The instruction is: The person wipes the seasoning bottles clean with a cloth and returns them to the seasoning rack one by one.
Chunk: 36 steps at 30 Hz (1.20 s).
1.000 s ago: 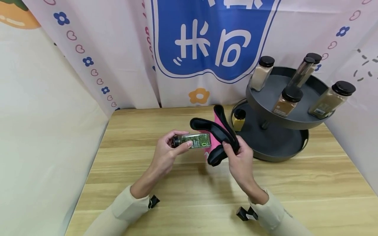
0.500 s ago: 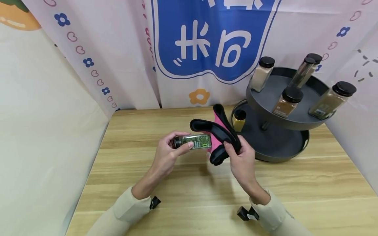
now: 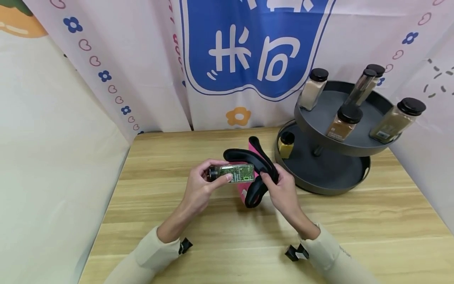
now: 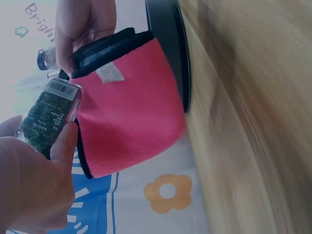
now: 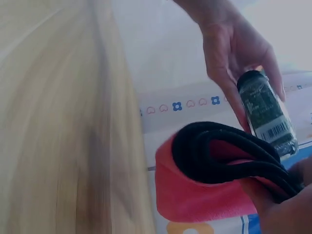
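Note:
In the head view my left hand point(image 3: 196, 187) grips a clear spice jar point(image 3: 242, 173) of green dried herbs, laid sideways with its black lid in the palm. The thumb lies along the label. My right hand point(image 3: 281, 191) pinches a pink cloth point(image 4: 131, 112) with black edging, bunched into loose folds. The jar's base is right at the cloth in the head view; whether they touch I cannot tell. Seen from the left wrist, the pink cloth hangs down from the right fingers, a small white tag near its edge. The right wrist view shows the folded edges looping open.
A dark two-tier round rack point(image 3: 330, 173) stands at the right of the wooden table point(image 3: 159, 165). Several black-lidded jars, such as a brown one point(image 3: 344, 124), are on its upper tier; a small yellow jar point(image 3: 285, 146) is on the lower. A printed curtain point(image 3: 152, 79) hangs behind.
My right hand has moved a little left and the cloth has come down and left with it, closer around the jar's base. The left hand and jar have barely moved.

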Tool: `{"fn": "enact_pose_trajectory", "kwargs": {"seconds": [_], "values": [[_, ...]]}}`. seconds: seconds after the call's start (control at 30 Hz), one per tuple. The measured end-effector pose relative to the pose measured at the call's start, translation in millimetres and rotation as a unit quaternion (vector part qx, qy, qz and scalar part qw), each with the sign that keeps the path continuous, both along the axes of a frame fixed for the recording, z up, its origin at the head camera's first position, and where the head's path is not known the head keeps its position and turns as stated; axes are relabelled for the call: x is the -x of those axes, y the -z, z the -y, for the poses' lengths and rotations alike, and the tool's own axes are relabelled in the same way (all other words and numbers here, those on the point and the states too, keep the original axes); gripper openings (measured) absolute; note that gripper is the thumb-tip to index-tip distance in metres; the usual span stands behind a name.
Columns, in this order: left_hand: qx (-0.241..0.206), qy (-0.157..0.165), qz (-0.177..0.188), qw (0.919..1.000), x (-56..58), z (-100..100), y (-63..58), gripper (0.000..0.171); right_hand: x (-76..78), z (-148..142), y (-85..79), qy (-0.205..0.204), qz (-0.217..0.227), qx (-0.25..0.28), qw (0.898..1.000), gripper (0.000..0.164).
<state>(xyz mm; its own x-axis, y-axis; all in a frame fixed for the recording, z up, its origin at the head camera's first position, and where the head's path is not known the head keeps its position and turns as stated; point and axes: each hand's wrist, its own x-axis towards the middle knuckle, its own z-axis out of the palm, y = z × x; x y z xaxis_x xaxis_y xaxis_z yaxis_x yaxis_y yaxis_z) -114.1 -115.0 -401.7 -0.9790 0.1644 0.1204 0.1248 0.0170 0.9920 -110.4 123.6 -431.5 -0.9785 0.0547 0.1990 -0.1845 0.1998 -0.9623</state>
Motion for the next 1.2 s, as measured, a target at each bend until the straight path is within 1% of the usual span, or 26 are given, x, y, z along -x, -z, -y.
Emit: {"fn": "enact_pose_trajectory", "kwargs": {"seconds": [0.1,0.23,0.33,0.5,0.63,0.73,0.87,1.0,1.1,1.2], "values": [[0.013,0.002,0.001,0.9999,-2.6,2.8,-1.4,0.037,6.4,-1.2,1.8,-0.014,0.005,-0.019,1.0,0.011],[0.036,0.007,0.004,0.9993,-6.3,7.7,-3.8,0.037,18.6,-3.0,-0.9,-0.01,-0.01,-0.049,0.999,0.011],[0.069,0.015,0.005,0.9975,-9.1,11.9,-4.7,0.037,29.2,-5.2,-4.6,-0.005,-0.016,-0.071,0.997,0.011],[0.113,0.034,0.008,0.993,-11.2,17.0,-3.4,0.036,50.7,-7.9,-10.8,0.006,-0.032,-0.121,0.992,0.015],[0.158,0.044,-0.003,0.9864,-11.2,18.6,-2.7,0.038,69.9,-7.4,-13.8,0.012,-0.038,-0.156,0.987,0.018],[0.199,0.047,-0.025,0.9785,-11.0,18.6,-2.1,0.037,84.4,-6.5,-12.7,0.014,-0.042,-0.171,0.984,0.019],[0.235,0.057,-0.053,0.969,-10.9,18.0,-1.5,0.035,101.7,-4.7,-7.4,0.026,-0.05,-0.186,0.981,0.022],[0.272,0.082,-0.067,0.9564,-10.5,17.8,-1.7,0.034,114.6,-1.0,-2.0,0.039,-0.052,-0.196,0.979,0.024],[0.301,0.112,-0.086,0.9431,-9.4,17.2,-0.4,0.034,121.8,2.8,1.7,0.036,-0.048,-0.199,0.978,0.025],[0.331,0.139,-0.111,0.9267,-8.4,16.2,1.3,0.033,127.3,7.6,4.2,0.03,-0.048,-0.213,0.975,0.027]]}}
